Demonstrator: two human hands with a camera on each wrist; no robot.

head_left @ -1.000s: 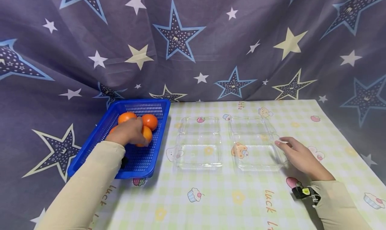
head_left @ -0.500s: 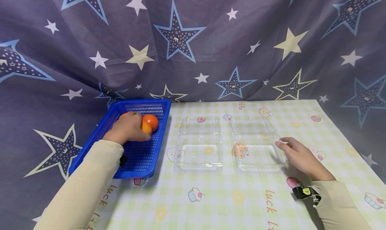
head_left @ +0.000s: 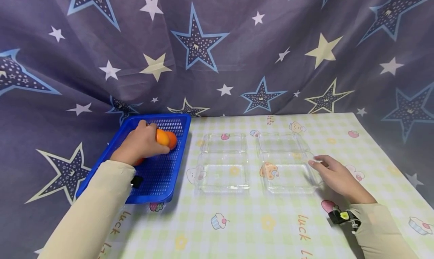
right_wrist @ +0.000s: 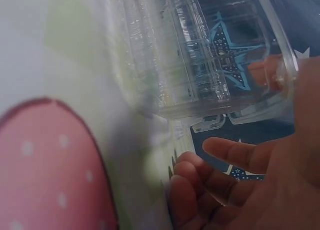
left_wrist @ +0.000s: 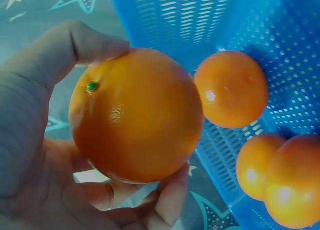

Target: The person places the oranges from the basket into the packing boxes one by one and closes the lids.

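**A:** Okay, so which step was that person actually on?

**B:** Picking fruit out, I'd say. The left grip [head_left: 142, 141] was wrapped round an orange [left_wrist: 135, 115], thumb on one side, fingers bent round the other. The blue basket [head_left: 149, 198] was right underneath that grip.

**A:** Other fruit in the way?

**B:** Three other oranges [left_wrist: 231, 89] showed up in the left wrist view, all in the basket. From the head view, one was just to the right of the left grip, behind the held one. Couldn't tell if those two touched.

**A:** And the right grip [head_left: 339, 178]?

**B:** Fingers loosely bent at the edge of a clear container [head_left: 288, 172], which sat to that grip's left on the table [head_left: 247, 236]. Couldn't tell whether it was pinching the plastic. A second clear container [head_left: 223, 176] stood between the two grips, well apart from both.

**A:** So what did the next move call for?

**B:** Imo a firm hold on that smooth skin and enough height to clear the basket's side. The right grip needed a light touch, since thin plastic like that probably slid easily.
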